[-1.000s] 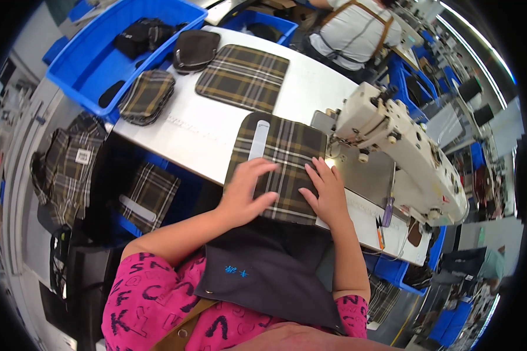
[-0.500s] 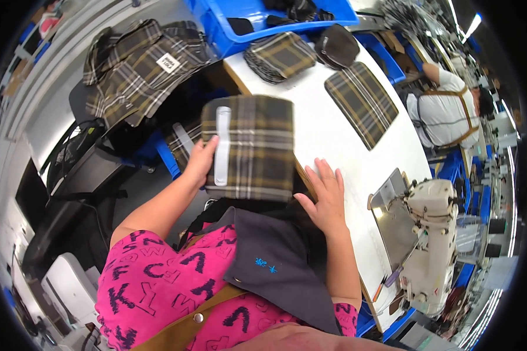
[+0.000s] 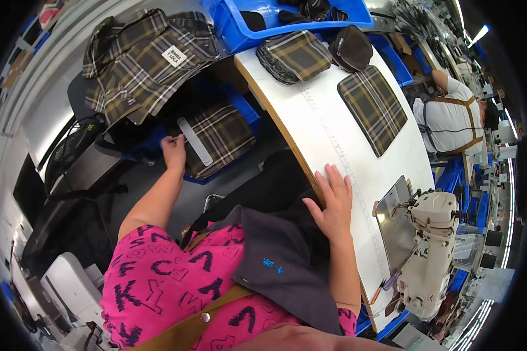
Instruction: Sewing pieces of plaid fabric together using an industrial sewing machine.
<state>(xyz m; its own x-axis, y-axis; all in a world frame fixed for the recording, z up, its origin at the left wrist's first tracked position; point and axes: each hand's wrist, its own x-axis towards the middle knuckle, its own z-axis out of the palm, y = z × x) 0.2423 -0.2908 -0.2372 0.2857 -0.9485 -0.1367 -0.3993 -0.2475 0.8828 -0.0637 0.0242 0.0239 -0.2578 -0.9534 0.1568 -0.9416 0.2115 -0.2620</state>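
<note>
A plaid fabric panel [image 3: 225,137] with a pale strip along one side lies on top of a pile in a low blue bin [image 3: 249,111], to the left of the table. My left hand [image 3: 174,153] is at the panel's left edge, beside the strip, with its fingers closed on that edge; the fingertips are partly hidden. My right hand [image 3: 335,202] rests flat on the white table [image 3: 310,128] near its wooden edge, fingers spread, holding nothing. Farther right on the tabletop lies a single plaid panel [image 3: 373,108] with rounded corners.
A stack of plaid pieces [image 3: 295,55] and a dark rounded piece [image 3: 351,48] sit at the table's far end, by a large blue crate [image 3: 240,35]. Plaid cloth [image 3: 152,58] is heaped at far left. A sewing machine [image 3: 433,245] stands right; a co-worker [image 3: 448,117] sits beyond.
My left hand has moved left and away from my body, bringing the plaid panel from in front of me down onto the pile in the bin. My right hand stays on the table.
</note>
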